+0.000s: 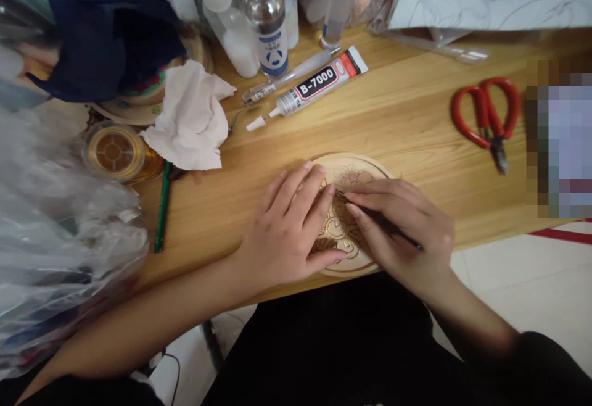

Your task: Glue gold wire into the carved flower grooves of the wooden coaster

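A round pale wooden disc lies near the front edge of the table, with a drawn flower outline and curled gold wire on its face. My left hand rests flat over the disc's left side, fingers spread, hiding part of the pattern. Pinched in my right hand is a slim dark tool that looks like tweezers. Its tip touches or hovers just above the disc, close to my left index fingertip; I cannot tell which.
Behind the disc lie a B-7000 glue tube, its white cap and a clear pen. Red-handled pliers are at right. Left are crumpled tissue, a gold wire spool and a green pencil. Bottles stand at back.
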The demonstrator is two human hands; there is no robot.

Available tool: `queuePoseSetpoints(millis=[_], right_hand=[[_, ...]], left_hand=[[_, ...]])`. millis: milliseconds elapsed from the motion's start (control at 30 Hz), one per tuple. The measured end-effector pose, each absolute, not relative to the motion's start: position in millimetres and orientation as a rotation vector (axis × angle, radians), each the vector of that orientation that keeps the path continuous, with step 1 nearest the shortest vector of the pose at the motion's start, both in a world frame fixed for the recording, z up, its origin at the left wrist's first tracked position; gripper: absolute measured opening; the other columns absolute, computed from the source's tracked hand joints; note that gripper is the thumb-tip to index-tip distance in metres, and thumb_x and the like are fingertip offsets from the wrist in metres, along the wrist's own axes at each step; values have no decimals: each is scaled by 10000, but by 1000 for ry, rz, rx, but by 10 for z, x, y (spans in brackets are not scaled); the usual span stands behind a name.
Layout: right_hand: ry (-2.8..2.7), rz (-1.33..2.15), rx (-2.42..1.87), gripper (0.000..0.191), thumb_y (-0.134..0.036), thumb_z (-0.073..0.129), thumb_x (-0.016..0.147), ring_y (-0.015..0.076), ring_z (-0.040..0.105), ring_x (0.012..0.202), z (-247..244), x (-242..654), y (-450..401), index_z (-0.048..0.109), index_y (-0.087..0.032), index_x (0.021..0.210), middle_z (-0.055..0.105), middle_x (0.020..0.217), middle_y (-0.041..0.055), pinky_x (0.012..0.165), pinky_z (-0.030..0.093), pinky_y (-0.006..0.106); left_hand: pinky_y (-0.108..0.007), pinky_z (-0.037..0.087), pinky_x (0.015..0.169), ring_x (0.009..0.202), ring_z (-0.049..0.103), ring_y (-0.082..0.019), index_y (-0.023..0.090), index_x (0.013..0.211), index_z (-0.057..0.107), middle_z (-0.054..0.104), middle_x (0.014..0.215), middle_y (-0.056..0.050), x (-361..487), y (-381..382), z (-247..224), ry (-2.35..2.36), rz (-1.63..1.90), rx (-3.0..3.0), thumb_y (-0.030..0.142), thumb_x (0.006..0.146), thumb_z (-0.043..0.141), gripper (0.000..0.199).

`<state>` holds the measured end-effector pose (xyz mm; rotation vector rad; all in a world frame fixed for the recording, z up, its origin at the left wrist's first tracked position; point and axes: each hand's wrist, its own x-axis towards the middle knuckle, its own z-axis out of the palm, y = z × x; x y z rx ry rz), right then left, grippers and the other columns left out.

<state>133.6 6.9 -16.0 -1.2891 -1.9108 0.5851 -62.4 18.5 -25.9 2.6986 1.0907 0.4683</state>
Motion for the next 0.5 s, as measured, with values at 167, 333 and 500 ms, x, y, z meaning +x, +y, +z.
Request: queuePoseSetpoints(millis=[167, 333, 500], right_hand=[[-1937, 488, -1331, 253, -75, 658, 824, 207, 696, 898, -167, 1273, 13, 659, -221, 1031, 733, 967, 72, 775, 574, 374], [-1935, 402, -1357, 303, -64, 647, 820, 213, 694, 905, -209, 1223, -32, 643, -246, 1062, 734, 977, 58, 767, 577, 391], [-1897, 316, -1394, 233, -61, 651, 807, 207, 700, 853, -221, 1148, -64, 655, -206, 989, 731, 936, 79, 755, 583, 373]], left_hand=[[-523, 357, 1103, 1353, 428, -391, 10, 1298, 532, 506, 1396, -269, -622, 177, -278, 1089, 464, 2676, 624, 874, 547, 747], [-527, 355, 1108, 1388, 398, -378, 27, 1325, 506, 475, 1437, -268, -620, 171, -291, 1070, 495, 2650, 638, 886, 512, 753], [-520, 381, 1089, 1371, 419, -392, -4, 1300, 538, 491, 1426, -269, -619, 170, -285, 1069, 476, 2662, 585, 885, 551, 721]])
